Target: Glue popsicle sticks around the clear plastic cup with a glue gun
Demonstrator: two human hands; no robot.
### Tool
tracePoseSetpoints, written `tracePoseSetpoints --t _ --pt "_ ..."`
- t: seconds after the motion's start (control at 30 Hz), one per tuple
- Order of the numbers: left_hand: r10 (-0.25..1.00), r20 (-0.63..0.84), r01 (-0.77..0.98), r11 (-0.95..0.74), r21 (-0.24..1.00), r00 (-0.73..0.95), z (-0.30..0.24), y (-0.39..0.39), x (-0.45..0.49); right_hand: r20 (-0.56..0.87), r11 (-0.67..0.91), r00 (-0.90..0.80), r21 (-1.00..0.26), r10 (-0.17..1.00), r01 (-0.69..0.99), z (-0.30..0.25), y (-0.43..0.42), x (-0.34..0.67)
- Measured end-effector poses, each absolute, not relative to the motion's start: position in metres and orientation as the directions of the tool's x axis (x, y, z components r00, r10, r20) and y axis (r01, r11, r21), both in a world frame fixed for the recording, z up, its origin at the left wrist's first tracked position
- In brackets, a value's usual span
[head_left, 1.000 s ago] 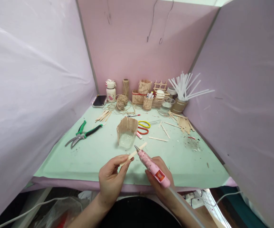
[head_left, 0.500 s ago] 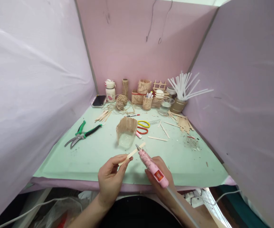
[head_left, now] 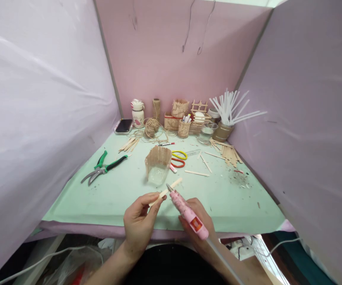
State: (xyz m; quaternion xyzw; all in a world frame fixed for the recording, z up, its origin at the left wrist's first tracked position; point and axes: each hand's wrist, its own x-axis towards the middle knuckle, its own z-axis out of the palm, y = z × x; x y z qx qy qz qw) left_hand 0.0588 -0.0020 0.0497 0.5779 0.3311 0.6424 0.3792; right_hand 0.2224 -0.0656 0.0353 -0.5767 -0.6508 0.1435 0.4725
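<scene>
While left hand [head_left: 139, 221] pinched the wooden stick [head_left: 167, 191] angled far-right, right hand [head_left: 199, 229] gripped the glue gun [head_left: 187, 212], nozzle touching stick's middle.

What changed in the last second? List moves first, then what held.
The right hand drew the pink glue gun slightly back toward the person and leftward. Its nozzle sits farther down the wooden stick, nearer the left hand. Nothing was picked up or released: left fingers still pinch the stick, and the right hand still grips the gun. The stick-walled cup, pliers and scissors stayed put.
</scene>
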Motion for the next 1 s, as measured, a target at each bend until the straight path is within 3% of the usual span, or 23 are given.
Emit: tracePoseSetpoints --t 0.27,0.43,0.63,1.0 --pt "0.873 0.486 -0.11 -0.487 0.866 -0.04 0.049 -0.004 0.056 0.436 0.235 0.2 -0.755 0.878 0.613 0.025 -0.059 0.234" --pt "0.88 0.473 -0.121 -0.474 0.872 -0.036 0.048 -0.004 0.058 0.398 0.236 0.133 -0.746 0.908 0.622 0.017 -0.056 0.226" --pt "0.885 0.463 -0.102 -0.466 0.879 -0.055 0.047 -0.004 0.056 0.455 0.228 0.224 -0.742 0.862 0.631 0.029 -0.053 0.239" --pt "0.987 0.162 -0.09 -0.163 0.982 -0.024 0.048 0.006 0.055 0.491 0.246 0.288 -0.763 0.822 0.598 0.041 -0.058 0.248"
